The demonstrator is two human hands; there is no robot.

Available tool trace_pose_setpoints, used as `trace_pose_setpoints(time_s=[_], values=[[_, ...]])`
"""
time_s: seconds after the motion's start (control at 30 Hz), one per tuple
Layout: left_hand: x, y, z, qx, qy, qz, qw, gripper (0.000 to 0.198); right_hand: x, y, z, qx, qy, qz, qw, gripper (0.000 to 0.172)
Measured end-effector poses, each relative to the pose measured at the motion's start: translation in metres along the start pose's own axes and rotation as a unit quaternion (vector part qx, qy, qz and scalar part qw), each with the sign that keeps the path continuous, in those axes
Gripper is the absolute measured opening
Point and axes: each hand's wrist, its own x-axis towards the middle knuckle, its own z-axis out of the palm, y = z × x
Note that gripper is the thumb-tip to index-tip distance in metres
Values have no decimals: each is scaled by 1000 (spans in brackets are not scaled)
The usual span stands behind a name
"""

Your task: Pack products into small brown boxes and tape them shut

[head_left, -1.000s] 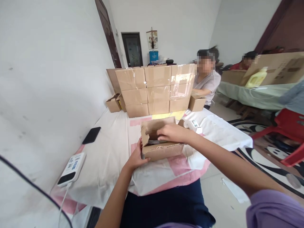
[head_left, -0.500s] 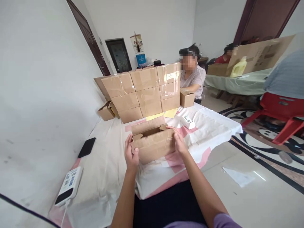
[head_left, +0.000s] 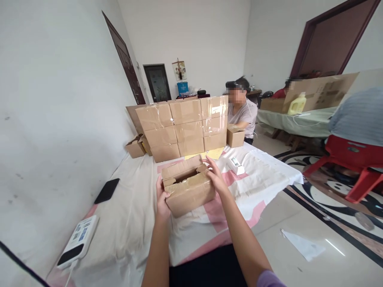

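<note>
An open cardboard box (head_left: 191,195) rests on the cloth-covered table in front of me, its flaps raised and its inside mostly hidden. Around its left end my left hand (head_left: 162,199) is wrapped, with the thumb on the near face. My right hand (head_left: 214,175) touches the upper right corner, its fingers bent and partly spread near the right flap. Behind the box stands a wall of taped cardboard boxes (head_left: 187,127), with yellow sheets (head_left: 215,153) at its foot. To the right lies a small white box (head_left: 236,166).
A black phone (head_left: 107,191) and a white power bank (head_left: 78,242) lie at the left. Smaller cartons (head_left: 136,147) stand by the left wall. A person (head_left: 242,111) sits behind the table's right corner. A red chair (head_left: 348,159) is further right.
The view has tilted upward slightly. My right hand has shifted from the box's right side to its top right corner, and the box appears turned a little, with its opening more visible.
</note>
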Motion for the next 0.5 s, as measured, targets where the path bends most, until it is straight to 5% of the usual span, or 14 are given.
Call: trace_pose_setpoints(time_s=[0.13,0.3,0.5], values=[[7,2,-1,3,18,-30,999,84,0,15,4,46,23,29,998,79],[9,3,0,6,10,-40,999,62,-9,21,1,110,-36,38,993,86],[2,6,6,10,44,14,999,90,-14,10,1,124,-53,30,990,78]])
